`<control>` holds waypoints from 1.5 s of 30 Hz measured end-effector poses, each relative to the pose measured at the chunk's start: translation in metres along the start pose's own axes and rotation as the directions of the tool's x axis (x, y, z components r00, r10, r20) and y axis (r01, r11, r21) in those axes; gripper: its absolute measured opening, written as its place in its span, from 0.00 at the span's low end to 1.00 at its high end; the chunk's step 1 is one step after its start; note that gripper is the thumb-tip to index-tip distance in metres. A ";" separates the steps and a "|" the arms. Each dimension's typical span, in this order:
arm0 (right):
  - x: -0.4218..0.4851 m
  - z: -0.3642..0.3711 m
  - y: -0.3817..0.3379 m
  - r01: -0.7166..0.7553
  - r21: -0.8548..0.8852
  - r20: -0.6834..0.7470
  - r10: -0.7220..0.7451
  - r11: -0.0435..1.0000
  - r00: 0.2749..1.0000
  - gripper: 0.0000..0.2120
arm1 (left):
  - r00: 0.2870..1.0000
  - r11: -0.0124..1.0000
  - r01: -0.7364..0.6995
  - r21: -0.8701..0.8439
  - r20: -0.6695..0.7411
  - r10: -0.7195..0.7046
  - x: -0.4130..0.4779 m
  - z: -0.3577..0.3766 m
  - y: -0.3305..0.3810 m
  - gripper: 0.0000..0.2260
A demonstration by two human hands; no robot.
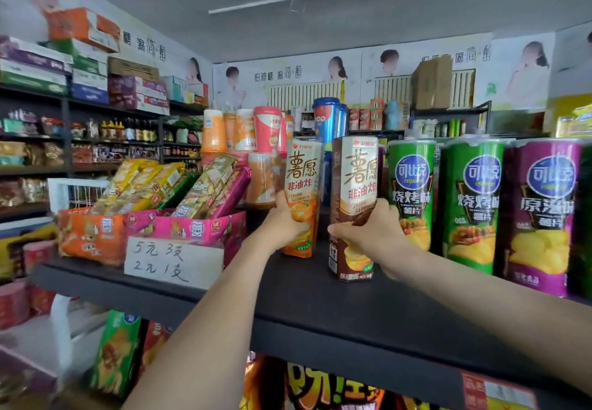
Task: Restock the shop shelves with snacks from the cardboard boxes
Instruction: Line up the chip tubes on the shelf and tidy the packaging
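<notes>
Both my arms reach up to the dark top shelf (320, 284). My left hand (285, 220) grips an orange and cream snack box (302, 182) that stands upright on the shelf. Just right of it, my right hand (371, 233) grips a brown snack box (354, 185) of the same brand, also upright with its base on the shelf. The two boxes stand side by side, a narrow gap between them. No cardboard box is in view.
Green chip cans (411, 185) and a purple chip can (541, 214) stand right of the brown box. On the left sit pink and orange display cartons (150, 227) of snack bars with a handwritten price card (173, 262). Stacked drink cups (266, 130) stand behind.
</notes>
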State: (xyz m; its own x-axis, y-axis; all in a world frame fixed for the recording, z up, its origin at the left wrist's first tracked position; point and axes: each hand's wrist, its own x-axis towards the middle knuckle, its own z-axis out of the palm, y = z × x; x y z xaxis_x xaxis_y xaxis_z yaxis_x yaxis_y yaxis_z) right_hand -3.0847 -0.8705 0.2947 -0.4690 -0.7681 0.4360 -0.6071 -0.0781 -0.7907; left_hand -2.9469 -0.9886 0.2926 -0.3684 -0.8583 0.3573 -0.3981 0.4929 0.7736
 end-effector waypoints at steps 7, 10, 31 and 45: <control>0.008 0.007 0.000 0.036 -0.026 -0.046 -0.037 0.999 0.998 0.39 | 0.998 0.997 0.023 0.074 -0.057 -0.019 0.028 -0.001 -0.015 0.38; 0.008 0.009 0.001 0.047 -0.026 -0.056 -0.049 0.999 0.997 0.39 | 0.994 0.993 0.077 0.090 -0.080 -0.070 0.032 0.000 -0.016 0.39; 0.005 0.008 0.009 -0.017 0.181 0.138 -0.009 0.983 0.990 0.33 | 0.953 0.947 0.273 0.169 -0.184 -0.242 0.026 0.004 -0.013 0.42; 0.015 0.037 0.006 -0.004 0.170 0.092 -0.012 0.985 0.996 0.33 | 0.876 0.885 0.441 0.150 -0.288 -0.387 0.013 -0.001 0.003 0.49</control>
State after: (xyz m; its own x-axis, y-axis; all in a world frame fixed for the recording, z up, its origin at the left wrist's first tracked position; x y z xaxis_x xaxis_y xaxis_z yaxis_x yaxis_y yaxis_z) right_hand -3.0720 -0.9058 0.2808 -0.4010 -0.8223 0.4038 -0.4874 -0.1817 -0.8541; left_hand -2.9520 -0.9984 0.3005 0.0735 -0.9837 0.1639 -0.6408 0.0793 0.7636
